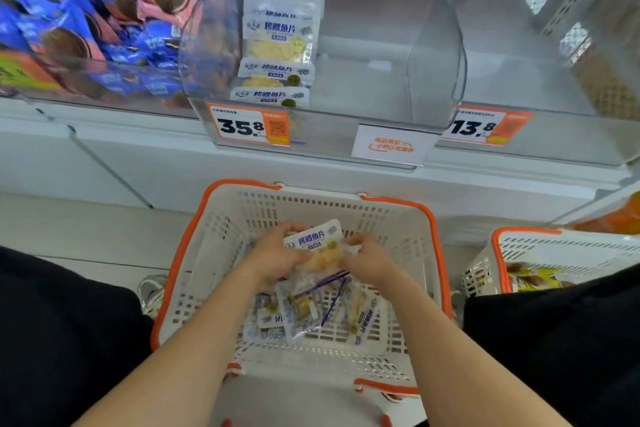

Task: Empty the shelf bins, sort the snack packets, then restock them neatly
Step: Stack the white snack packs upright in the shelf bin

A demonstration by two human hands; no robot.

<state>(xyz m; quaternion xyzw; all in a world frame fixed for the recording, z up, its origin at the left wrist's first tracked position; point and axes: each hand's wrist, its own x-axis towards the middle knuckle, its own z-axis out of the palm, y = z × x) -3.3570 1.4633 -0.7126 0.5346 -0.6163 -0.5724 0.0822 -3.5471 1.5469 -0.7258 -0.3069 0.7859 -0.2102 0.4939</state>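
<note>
Looking down at the white slatted plastic basket with the orange rim (430,218). It sits on the pale floor (69,229) right in front of the shelving, between the person's black-clad knees (52,322). Both hands are in over it. The left hand (277,260) curls its fingers round the left edge of a white snack packet with blue lettering (313,238), and the right hand (367,260) pinches the packet's right side. The packet is held tilted above the heap, print towards the camera. Beneath it, loose white packets (304,315) of the same kind lie jumbled on the basket's bottom. Up on the white shelf (173,163), clear plastic bins stand side by side. The middle clear bin (433,62) holds a neat overlapping stack of white packets (280,42) against its left wall. The left clear bin (104,80) is piled with blue and pink biscuit packets (86,10). The right clear bin (519,62) shows glare on its walls. An orange-and-white price tag reading 35.8 (247,125) hangs on the middle bin's front, with a white card with orange print (389,146) beside it. A second price tag reading 13.8 (485,126) is fixed to the right bin. At the right edge, a second white basket with an orange rim (519,230) stands on the floor, with yellow packets (530,279) inside.
</note>
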